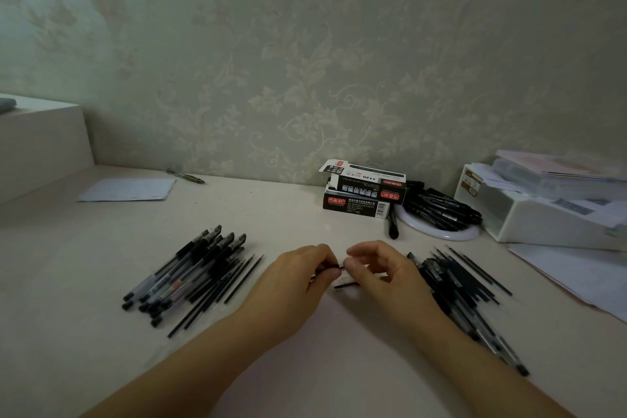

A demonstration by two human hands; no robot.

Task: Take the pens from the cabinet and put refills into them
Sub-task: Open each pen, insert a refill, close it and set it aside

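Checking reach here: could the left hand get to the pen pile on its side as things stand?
Probably yes: the left hand is beside that pen pile, bare desk between, but it's shut on a pen part.

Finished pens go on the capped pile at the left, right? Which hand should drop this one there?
Left hand: it grips the thin black pen and sits nearer the left pile of capped black pens; the right hand would cross over.
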